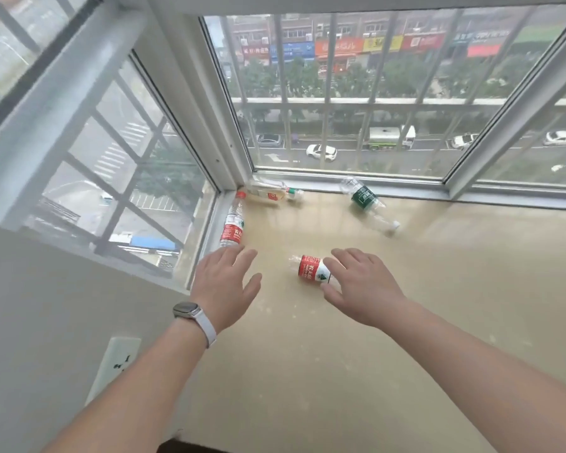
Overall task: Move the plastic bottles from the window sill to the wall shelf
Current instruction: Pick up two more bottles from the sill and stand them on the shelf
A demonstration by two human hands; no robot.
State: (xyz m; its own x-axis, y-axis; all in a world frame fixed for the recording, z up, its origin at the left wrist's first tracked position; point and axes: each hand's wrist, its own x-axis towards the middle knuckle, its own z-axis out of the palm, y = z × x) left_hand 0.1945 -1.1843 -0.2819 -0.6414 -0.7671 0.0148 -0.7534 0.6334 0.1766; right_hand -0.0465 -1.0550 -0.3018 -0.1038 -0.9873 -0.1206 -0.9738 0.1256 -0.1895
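Both bare forearms reach from the lower edge of the frame toward its middle. The left hand point(224, 282) is palm down with fingers spread apart, holding nothing. The right hand point(360, 286) is also palm down, fingers loosely curved and parted.

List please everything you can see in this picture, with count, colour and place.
red-label bottle: one, clear, lying on the sill, at the right hand's fingers
red-label bottle by left window: one, clear, red cap, lying
yellow-label bottle: one, clear, lying in the corner
green-label bottle: one, clear, lying near the far window
window sill: one, beige
wall socket: one, white, lower left wall
watch: one, white strap, left wrist
left hand: open, above the sill
right hand: open
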